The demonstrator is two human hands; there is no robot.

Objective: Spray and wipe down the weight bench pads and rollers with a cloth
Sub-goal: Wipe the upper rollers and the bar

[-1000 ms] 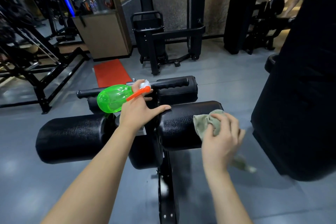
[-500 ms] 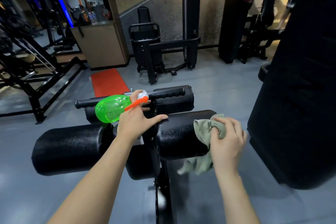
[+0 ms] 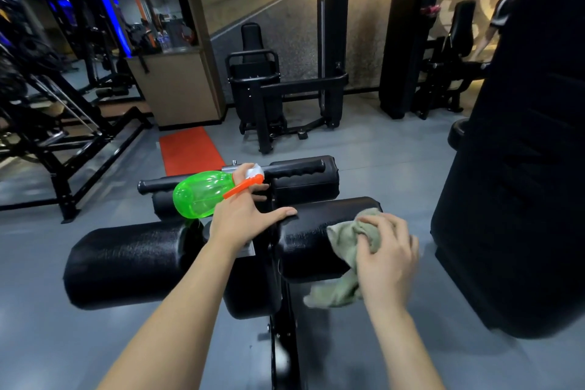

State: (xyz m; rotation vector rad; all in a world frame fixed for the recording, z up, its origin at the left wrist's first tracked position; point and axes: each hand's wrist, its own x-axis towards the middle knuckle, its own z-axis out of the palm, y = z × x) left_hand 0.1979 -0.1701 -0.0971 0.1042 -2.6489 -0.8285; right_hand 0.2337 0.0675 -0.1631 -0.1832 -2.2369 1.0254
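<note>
Black padded roller (image 3: 307, 239) beneath my right hand (image 3: 387, 263)
It clutched a crumpled green cloth (image 3: 343, 242) — left hand (image 3: 237, 218) gripped a green spray bottle (image 3: 199, 196).

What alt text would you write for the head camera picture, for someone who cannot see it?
A person's right hand presses a bunched green cloth against the right black roller of a weight bench. The left hand holds a green spray bottle with an orange trigger, thumb resting on the same roller. Behind stand other gym machines.
</note>
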